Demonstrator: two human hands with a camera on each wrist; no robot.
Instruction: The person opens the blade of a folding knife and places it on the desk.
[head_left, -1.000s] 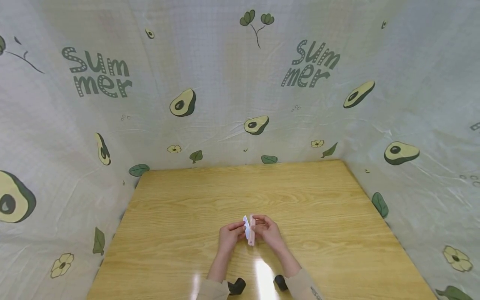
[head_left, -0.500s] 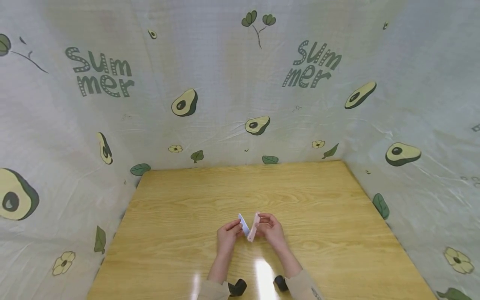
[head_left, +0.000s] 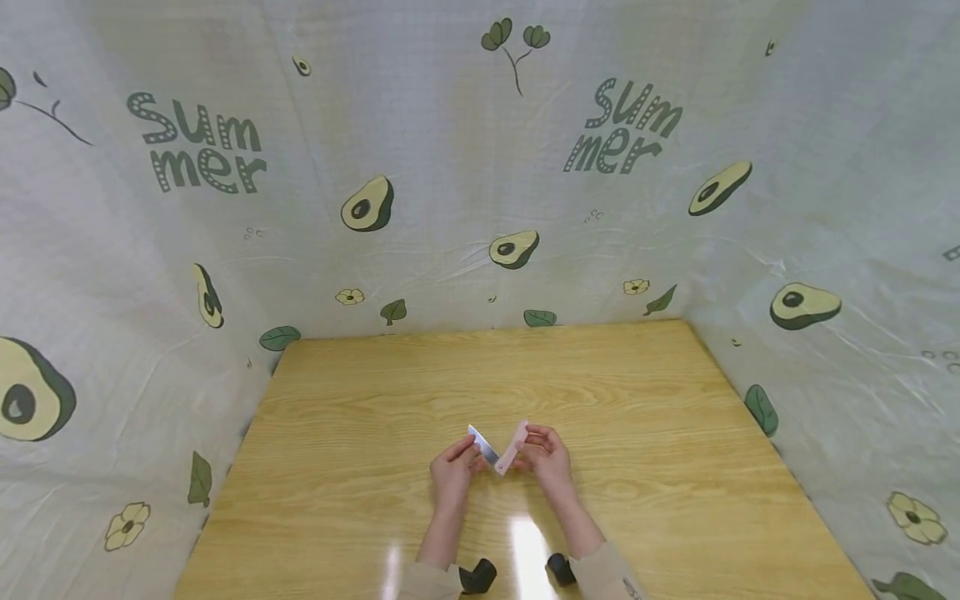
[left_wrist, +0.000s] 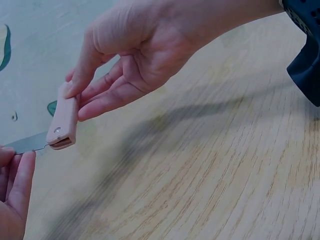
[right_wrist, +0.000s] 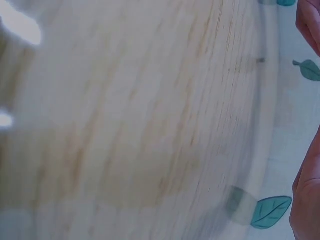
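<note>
A folding knife with a pink handle [head_left: 512, 448] and a shiny blade [head_left: 485, 448] is held over the table, forming a V in the head view. My left hand [head_left: 452, 477] pinches the blade between thumb and fingers. The pink handle is gripped by my right hand [head_left: 549, 462], thumb on one side and fingers on the other. From the left wrist, the handle [left_wrist: 64, 115] shows a pivot rivet and a slot at its end, where the blade [left_wrist: 33, 142] comes out. Only slivers of the hands reach the right wrist view's edge.
The wood-grain table [head_left: 360, 400] spreads beneath both hands, with bright glare near its front. A pale curtain [head_left: 435, 150] printed with avocados and lettering surrounds the back and sides. Black wrist devices, one a wrist camera [head_left: 478, 576], sit by the sleeves.
The blade and handle have swung apart from nearly parallel to a wide V. My left hand has shifted slightly left, and my right hand slightly right.
</note>
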